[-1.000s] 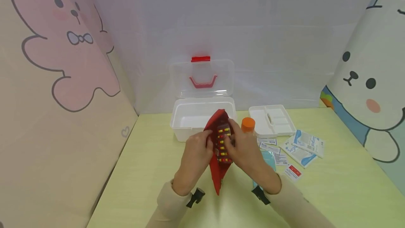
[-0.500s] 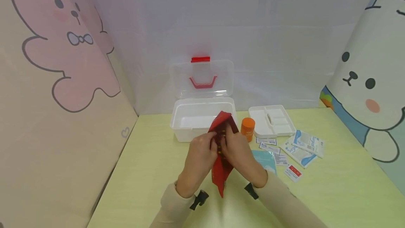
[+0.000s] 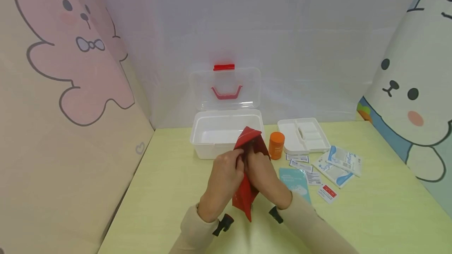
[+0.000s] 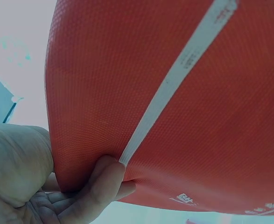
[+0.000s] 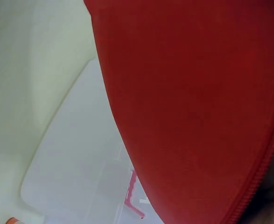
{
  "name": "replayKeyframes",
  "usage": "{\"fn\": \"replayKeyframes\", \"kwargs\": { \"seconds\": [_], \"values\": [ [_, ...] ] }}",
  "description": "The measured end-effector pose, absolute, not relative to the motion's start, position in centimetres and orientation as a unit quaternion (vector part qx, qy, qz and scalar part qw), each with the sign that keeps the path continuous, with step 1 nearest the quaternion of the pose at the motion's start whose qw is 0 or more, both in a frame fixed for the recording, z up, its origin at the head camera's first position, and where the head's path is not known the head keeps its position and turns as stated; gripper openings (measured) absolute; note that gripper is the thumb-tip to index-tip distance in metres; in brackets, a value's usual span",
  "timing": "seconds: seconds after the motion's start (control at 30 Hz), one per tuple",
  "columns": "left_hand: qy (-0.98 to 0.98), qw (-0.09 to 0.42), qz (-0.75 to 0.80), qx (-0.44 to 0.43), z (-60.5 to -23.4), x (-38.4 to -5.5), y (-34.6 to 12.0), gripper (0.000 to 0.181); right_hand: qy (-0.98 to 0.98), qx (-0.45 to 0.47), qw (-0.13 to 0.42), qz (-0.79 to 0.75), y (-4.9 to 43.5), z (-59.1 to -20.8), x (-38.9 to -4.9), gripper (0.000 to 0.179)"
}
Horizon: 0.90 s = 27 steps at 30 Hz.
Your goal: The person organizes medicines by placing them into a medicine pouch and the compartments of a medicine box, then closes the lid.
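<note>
A red zip pouch hangs upright over the table, its mouth gaping. My left hand pinches the pouch's left edge. Thumb and fingers of this hand close on the red fabric in the left wrist view, beside a white stripe. My right hand reaches into the pouch, its fingertips hidden inside. No capsule blister pack shows now. In the right wrist view the pouch's red side and zipper fill most of the picture.
Behind the pouch stands an opened white box with a clear lid. To the right are an orange bottle, a white divided tray, a teal packet, white packets, small sachets and a red-and-white packet.
My right hand has moved down and left into the pouch with the blister pack of red-and-yellow capsules, which has gone out of sight. My left hand keeps its grip, shifting slightly right.
</note>
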<state>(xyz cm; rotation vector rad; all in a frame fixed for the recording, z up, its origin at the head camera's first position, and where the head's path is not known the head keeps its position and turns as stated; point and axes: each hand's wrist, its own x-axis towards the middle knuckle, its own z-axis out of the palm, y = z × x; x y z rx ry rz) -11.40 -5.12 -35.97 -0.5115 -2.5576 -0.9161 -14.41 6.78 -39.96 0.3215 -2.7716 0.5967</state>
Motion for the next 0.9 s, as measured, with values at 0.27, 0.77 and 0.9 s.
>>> {"fn": "replayKeyframes", "kwargs": {
  "seconds": [0.27, 0.77, 0.9],
  "values": [
    [-0.907, 0.194, -0.326, -0.182, -36.4, -11.6, -5.5, 0.018, -0.959, 0.130, 0.106, 0.230, 6.7, -40.2, -14.3, 0.016],
    [-0.904, 0.205, -0.333, -0.173, -36.9, -12.0, -6.7, 0.017, -0.919, 0.143, 0.207, 0.303, 10.2, -37.4, -13.0, 0.028],
    [-0.904, 0.203, -0.341, -0.159, -36.9, -12.0, -7.5, 0.017, -0.921, 0.130, 0.217, 0.297, 11.9, -37.4, -12.7, 0.027]
  ]
}}
